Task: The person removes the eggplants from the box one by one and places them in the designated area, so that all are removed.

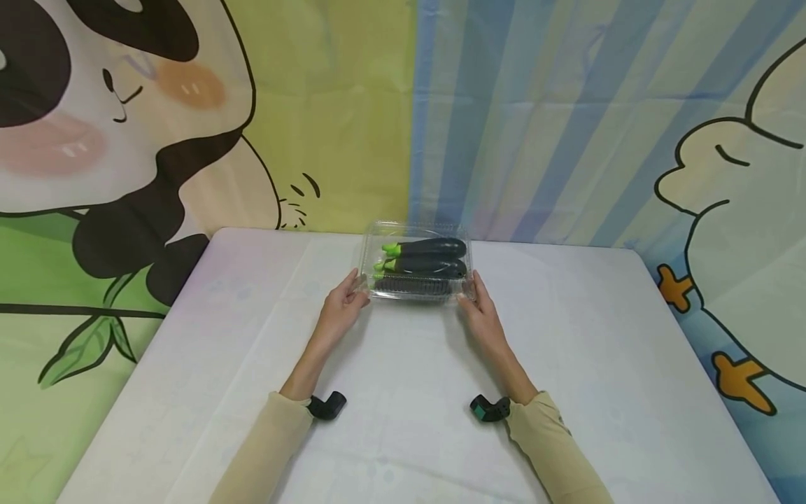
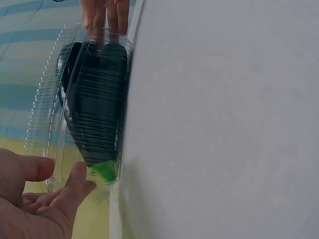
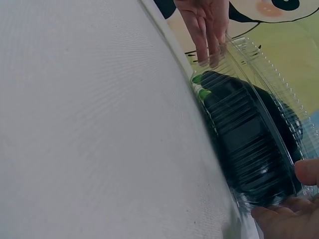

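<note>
A clear plastic clamshell box with ribbed walls is at the far side of the white table. Inside lie dark eggplants with bright green stems: one eggplant at the back and another eggplant before it, stems to the left. My left hand grips the box's left end, its thumb and fingers on either side of the plastic edge. At the opposite end, my right hand holds the box between thumb and fingers. The ribbed front wall blurs the eggplants' lower part.
The white table extends toward me beneath both forearms. Close behind its far edge hangs a printed cloth backdrop with cartoon animals. A small black camera is strapped on the left wrist, and a similar camera on the right.
</note>
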Tool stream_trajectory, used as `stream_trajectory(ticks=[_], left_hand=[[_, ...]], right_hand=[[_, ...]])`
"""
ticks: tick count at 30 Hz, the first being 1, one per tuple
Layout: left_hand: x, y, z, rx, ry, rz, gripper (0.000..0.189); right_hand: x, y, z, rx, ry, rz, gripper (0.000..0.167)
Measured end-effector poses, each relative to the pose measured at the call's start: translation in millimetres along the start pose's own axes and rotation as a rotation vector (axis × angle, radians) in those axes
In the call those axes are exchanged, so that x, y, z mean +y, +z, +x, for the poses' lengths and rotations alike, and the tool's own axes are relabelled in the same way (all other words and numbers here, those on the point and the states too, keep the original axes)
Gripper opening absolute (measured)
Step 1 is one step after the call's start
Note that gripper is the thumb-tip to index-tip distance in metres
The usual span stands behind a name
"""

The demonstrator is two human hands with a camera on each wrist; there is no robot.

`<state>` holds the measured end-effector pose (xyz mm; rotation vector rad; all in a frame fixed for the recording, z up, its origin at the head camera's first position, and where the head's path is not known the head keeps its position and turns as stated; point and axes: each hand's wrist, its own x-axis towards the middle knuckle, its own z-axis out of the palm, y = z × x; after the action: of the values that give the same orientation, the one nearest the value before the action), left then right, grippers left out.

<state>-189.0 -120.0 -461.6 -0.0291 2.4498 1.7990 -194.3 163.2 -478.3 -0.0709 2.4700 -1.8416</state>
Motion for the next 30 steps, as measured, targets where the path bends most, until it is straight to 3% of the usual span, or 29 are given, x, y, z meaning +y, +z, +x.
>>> stream_trajectory(ticks=[10, 17, 30], left_hand=[[-3.0, 0.7, 1.7, -0.002, 0.017, -0.014, 0.063], [-1.6, 1.2, 0.6, 0.007, 0.014, 0.001, 0.064], [-2.6, 1.8, 5.0, 0.061, -0.011, -0.001, 0.071]], right_hand=[[-0.9, 3.3, -0.8, 0.030, 0.007, -0.033, 0.063], [-0.5, 3.7, -2.4, 0.104, 0.007, -0.099, 0.055], [-5.4, -2.0, -1.2, 0.059, 0.021, -0.139, 0.057]])
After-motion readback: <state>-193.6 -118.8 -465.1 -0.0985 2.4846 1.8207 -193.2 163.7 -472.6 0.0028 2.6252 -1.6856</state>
